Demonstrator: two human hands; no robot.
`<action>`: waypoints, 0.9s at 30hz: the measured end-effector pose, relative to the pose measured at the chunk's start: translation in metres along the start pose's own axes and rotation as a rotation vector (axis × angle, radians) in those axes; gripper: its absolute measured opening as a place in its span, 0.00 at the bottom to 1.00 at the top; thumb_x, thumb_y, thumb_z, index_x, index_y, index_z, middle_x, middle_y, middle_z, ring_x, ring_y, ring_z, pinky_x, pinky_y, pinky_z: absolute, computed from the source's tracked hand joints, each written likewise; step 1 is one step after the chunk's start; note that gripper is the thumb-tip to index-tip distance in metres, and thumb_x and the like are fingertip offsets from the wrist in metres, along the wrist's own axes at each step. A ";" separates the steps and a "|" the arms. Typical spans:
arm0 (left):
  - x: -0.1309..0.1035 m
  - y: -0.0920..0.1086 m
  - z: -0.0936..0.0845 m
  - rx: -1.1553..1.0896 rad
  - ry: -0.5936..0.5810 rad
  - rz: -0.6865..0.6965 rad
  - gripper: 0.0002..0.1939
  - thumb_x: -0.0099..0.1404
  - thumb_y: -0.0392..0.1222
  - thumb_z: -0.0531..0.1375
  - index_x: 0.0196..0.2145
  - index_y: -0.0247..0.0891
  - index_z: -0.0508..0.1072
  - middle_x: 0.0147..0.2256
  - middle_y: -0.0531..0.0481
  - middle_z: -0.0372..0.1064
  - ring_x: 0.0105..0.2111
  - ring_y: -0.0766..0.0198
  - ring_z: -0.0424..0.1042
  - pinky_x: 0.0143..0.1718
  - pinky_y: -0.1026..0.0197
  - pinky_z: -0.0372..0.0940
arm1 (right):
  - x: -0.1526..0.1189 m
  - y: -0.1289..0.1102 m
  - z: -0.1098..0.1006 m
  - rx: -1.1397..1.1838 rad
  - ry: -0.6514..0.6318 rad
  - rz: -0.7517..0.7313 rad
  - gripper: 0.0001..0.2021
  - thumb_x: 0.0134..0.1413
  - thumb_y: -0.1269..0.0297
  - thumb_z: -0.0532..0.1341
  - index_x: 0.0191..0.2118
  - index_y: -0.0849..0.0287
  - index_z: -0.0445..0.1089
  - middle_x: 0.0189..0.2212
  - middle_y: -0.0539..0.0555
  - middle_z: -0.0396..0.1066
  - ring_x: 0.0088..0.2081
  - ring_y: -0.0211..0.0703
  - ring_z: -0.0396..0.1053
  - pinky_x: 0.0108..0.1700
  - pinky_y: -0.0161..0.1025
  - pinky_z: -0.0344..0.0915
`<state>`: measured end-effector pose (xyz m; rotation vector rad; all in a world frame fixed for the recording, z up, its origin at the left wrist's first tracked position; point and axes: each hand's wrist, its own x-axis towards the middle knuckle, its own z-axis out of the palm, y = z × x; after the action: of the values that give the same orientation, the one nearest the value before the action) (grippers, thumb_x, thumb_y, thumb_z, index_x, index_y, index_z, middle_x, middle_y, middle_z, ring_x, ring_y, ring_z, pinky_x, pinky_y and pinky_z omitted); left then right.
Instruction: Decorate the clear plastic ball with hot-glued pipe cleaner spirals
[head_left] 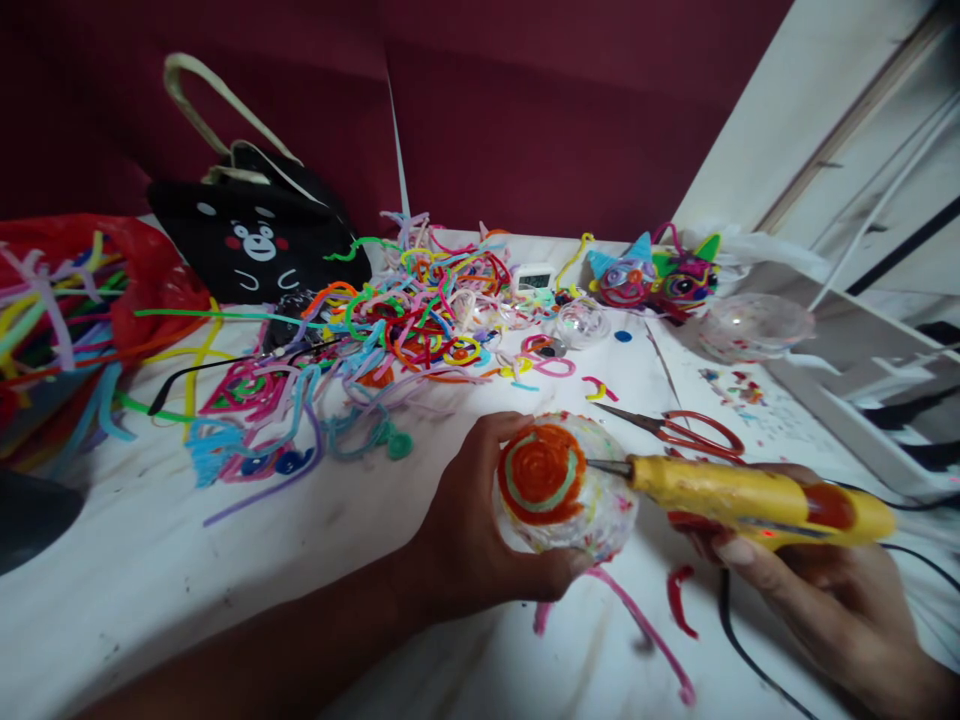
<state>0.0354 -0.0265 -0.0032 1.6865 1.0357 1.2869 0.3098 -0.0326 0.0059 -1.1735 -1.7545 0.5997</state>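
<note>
At the lower middle of the frame, the left hand (469,530) grasps a clear ball (564,487) over the desk (187,560). An orange spiral (541,474) is already stuck on it. The right hand (817,590) clenches the glue gun (750,497), tip touching the ball; most of the surface looks still bare.

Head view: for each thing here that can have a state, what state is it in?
Left hand: shut around the ball.
Ball: held above the table, orange coil facing up.
Right hand: shut on the glue gun.
Glue gun: nozzle at the ball's edge, red light showing.
Scissors: lying flat, blades closed.
Black bag: upright, handle raised.
Clear half-shell: resting on the table.
</note>
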 end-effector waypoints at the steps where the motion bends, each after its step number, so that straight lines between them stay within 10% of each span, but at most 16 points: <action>1: 0.000 0.000 0.000 0.007 -0.004 0.003 0.44 0.42 0.49 0.74 0.54 0.43 0.60 0.52 0.42 0.68 0.52 0.46 0.70 0.50 0.49 0.69 | 0.000 0.000 0.000 0.011 -0.006 0.001 0.10 0.47 0.64 0.68 0.38 0.48 0.75 0.34 0.49 0.75 0.29 0.44 0.76 0.29 0.36 0.75; 13: 0.001 0.006 -0.001 0.101 -0.025 0.034 0.45 0.39 0.48 0.74 0.53 0.43 0.60 0.52 0.41 0.65 0.53 0.45 0.68 0.55 0.45 0.65 | 0.005 -0.005 0.002 0.016 0.006 0.063 0.05 0.47 0.59 0.68 0.34 0.47 0.79 0.28 0.50 0.79 0.26 0.44 0.76 0.25 0.34 0.74; 20: 0.004 0.006 -0.004 0.045 -0.026 0.000 0.42 0.42 0.46 0.73 0.53 0.43 0.60 0.51 0.43 0.67 0.53 0.46 0.69 0.54 0.47 0.67 | 0.013 -0.005 -0.001 0.287 -0.050 0.352 0.11 0.48 0.54 0.69 0.32 0.57 0.79 0.25 0.55 0.78 0.27 0.45 0.75 0.27 0.36 0.73; 27: 0.020 -0.011 -0.019 0.072 0.199 -0.016 0.36 0.46 0.48 0.73 0.49 0.44 0.62 0.50 0.46 0.67 0.49 0.52 0.70 0.54 0.47 0.66 | 0.036 0.000 -0.012 0.249 -0.332 0.562 0.17 0.49 0.51 0.68 0.34 0.61 0.72 0.24 0.54 0.75 0.22 0.37 0.70 0.23 0.32 0.66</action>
<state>0.0184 -0.0022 -0.0026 1.6233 1.2218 1.4442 0.3157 -0.0011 0.0262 -1.4515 -1.5422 1.3732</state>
